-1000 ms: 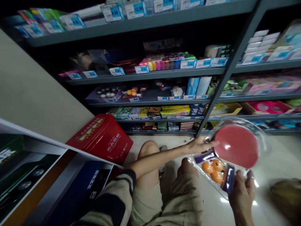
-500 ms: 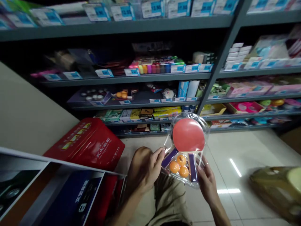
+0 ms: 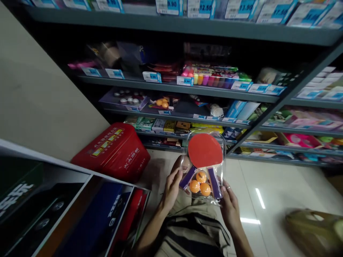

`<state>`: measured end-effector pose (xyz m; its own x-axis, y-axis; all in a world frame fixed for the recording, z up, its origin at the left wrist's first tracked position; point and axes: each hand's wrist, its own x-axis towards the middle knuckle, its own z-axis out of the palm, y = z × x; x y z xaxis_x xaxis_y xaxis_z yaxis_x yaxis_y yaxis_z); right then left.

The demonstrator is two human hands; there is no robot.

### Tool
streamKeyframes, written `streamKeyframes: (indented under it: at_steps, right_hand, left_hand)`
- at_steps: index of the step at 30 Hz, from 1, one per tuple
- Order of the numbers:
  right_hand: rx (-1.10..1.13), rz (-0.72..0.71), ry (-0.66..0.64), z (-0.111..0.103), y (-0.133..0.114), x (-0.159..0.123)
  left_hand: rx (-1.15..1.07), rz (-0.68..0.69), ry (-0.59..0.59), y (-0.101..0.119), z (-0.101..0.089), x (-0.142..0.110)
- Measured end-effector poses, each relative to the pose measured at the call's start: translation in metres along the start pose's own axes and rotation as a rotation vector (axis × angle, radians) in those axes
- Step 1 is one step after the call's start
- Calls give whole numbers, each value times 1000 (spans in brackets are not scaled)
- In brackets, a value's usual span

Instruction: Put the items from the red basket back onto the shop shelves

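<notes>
Blue tag reading 12.50, hands holding paddles

A dark grey metal shelving unit rises in tiers, with 5 levels in view and blue-and-white price labels along its shelf edges (one reads 12.50). The 2nd level holds a row of coloured tubes, the 3rd packaged table tennis balls, the 4th small printed boxes, and the 5th dim goods too dark to name. On the pale glossy tile floor sits a red tin box, and at the right lies an olive object, too blurred to name.
</notes>
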<state>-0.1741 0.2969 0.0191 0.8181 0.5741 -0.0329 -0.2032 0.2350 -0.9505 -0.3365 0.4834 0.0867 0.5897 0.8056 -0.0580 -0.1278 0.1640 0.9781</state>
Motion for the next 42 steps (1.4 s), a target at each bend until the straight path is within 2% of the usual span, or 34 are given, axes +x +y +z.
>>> streamKeyframes:
  at_steps: [5, 11, 13, 16, 19, 21, 24, 28, 33, 35, 37, 40, 42]
  right_hand:
    - [3, 69, 7, 11, -10, 4]
    - [-58, 57, -23, 24, -19, 24]
    - [-135, 24, -35, 28, -25, 32]
    - [-232, -55, -127, 42, -39, 50]
    - [-216, -134, -214, 76, -54, 78]
    - [-172, -181, -218, 106, -62, 106]
    - [-82, -201, -267, 155, -68, 159]
    - [-8, -206, -347, 221, -67, 236]
    - [21, -222, -404, 302, -73, 309]
    - [-61, -309, -447, 328, -81, 332]
    - [-264, -416, -465, 346, -89, 351]
    - [-688, -552, -385, 360, -97, 370]
    - [-885, -604, -348, 364, -101, 378]
  left_hand:
    - [-33, -42, -35, 0, -5, 15]
    - [-49, -51, -27, -2, -10, 31]
    - [-49, -34, 2, -1, -10, 37]
    - [-27, 65, 62, 8, -11, 54]
    - [-4, 171, 105, 30, -16, 85]
    - [-37, 205, 102, 48, -23, 116]
    - [-145, 230, 83, 74, -38, 173]
    - [-289, 281, 164, 101, -61, 248]
    - [-330, 431, 149, 140, -95, 317]
    - [-213, 527, 232, 155, -109, 340]
    - [19, 585, 367, 163, -123, 361]
    - [406, 612, 544, 165, -139, 384]
    - [538, 603, 609, 162, -146, 392]
